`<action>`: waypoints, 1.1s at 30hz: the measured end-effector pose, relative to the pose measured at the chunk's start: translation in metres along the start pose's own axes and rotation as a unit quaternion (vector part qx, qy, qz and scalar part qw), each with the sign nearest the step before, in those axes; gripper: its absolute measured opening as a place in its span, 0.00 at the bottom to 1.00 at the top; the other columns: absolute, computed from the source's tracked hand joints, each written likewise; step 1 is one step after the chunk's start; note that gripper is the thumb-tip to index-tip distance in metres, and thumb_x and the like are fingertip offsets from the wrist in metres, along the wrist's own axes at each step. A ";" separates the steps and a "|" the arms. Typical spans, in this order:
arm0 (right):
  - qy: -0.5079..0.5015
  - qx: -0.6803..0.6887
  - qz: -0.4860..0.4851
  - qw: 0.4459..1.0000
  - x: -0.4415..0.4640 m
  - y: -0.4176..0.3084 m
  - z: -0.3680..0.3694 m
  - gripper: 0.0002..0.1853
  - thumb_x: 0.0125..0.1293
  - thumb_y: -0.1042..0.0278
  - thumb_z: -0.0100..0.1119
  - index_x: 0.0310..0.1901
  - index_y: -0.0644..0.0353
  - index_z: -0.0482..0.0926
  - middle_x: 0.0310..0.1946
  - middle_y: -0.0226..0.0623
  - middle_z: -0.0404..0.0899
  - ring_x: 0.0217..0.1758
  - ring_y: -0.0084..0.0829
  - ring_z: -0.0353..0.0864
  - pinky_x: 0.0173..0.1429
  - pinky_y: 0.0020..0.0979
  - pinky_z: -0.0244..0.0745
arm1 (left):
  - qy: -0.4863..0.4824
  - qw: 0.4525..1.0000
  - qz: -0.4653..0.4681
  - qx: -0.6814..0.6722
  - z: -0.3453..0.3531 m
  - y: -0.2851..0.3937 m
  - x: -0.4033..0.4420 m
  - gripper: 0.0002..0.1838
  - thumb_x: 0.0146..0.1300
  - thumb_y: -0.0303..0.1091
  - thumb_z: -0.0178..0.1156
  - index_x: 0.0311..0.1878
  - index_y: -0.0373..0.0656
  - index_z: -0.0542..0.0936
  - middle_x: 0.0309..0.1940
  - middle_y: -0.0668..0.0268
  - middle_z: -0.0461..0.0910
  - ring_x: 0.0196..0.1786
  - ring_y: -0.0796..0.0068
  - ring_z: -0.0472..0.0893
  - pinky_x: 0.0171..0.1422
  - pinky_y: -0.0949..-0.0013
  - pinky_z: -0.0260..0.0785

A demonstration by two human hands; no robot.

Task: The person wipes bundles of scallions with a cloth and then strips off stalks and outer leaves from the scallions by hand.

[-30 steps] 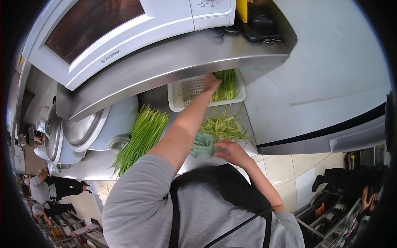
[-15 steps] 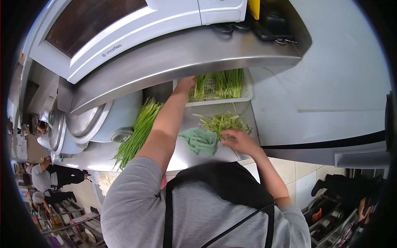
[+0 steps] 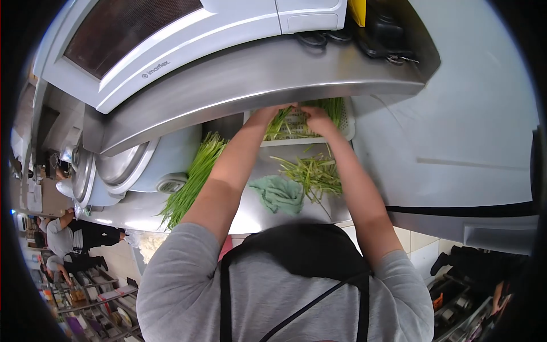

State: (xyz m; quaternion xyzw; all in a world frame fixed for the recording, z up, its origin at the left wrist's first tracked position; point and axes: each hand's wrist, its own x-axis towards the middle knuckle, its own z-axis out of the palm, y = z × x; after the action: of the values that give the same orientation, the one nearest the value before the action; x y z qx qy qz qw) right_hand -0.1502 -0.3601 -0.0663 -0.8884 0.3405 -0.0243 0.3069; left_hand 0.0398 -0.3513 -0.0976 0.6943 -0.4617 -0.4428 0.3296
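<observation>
Both of my hands are over a white perforated tray of green chives, partly beneath the shelf edge. My left hand reaches in at the tray's left; the shelf edge hides most of its fingers. My right hand is beside it, fingers curled in on the chives between the hands. Below the tray lies a loose heap of pale green trimmings. A crumpled green cloth touches the heap's left side. Left of my left forearm rests a long bunch of chives.
A steel shelf overhangs the tray and carries a white microwave and a black object. Lidded pots stand at left. A large pale surface borders the counter at right. Other people are at far left.
My right hand has left the trimmings and moved up to the tray beside my left hand. My left hand has shifted right over the chives.
</observation>
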 end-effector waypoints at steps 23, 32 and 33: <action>0.149 0.156 -0.138 0.967 -0.033 -0.054 -0.023 0.33 0.54 0.56 0.58 0.57 0.63 0.59 0.49 0.47 0.71 0.51 0.35 0.72 0.54 0.29 0.65 | 0.107 0.808 0.189 -0.548 0.027 0.063 -0.092 0.13 0.55 0.28 0.54 0.44 0.39 0.71 0.39 0.64 0.73 0.43 0.70 0.73 0.47 0.66 0.68; -0.107 0.079 -0.048 0.990 -0.041 -0.023 -0.027 0.34 0.54 0.59 0.55 0.60 0.61 0.55 0.56 0.50 0.62 0.60 0.38 0.62 0.61 0.30 0.57 | 0.070 0.662 0.128 -0.735 -0.010 0.037 -0.149 0.19 0.49 0.21 0.56 0.47 0.36 0.68 0.45 0.59 0.72 0.50 0.61 0.70 0.59 0.57 0.59; -0.072 0.045 -0.064 0.994 -0.041 -0.018 -0.024 0.33 0.54 0.60 0.55 0.60 0.59 0.56 0.56 0.49 0.62 0.59 0.38 0.63 0.60 0.30 0.58 | 0.072 0.662 0.131 -0.735 -0.018 0.037 -0.163 0.19 0.49 0.21 0.56 0.47 0.36 0.68 0.45 0.59 0.72 0.50 0.61 0.70 0.59 0.57 0.59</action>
State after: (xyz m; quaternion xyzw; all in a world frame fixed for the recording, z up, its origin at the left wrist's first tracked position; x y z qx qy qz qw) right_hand -0.1772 -0.3364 -0.0302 -0.8933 0.2580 0.0051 0.3681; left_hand 0.0134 -0.2120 -0.0077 0.1889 -0.0468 -0.5390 0.8195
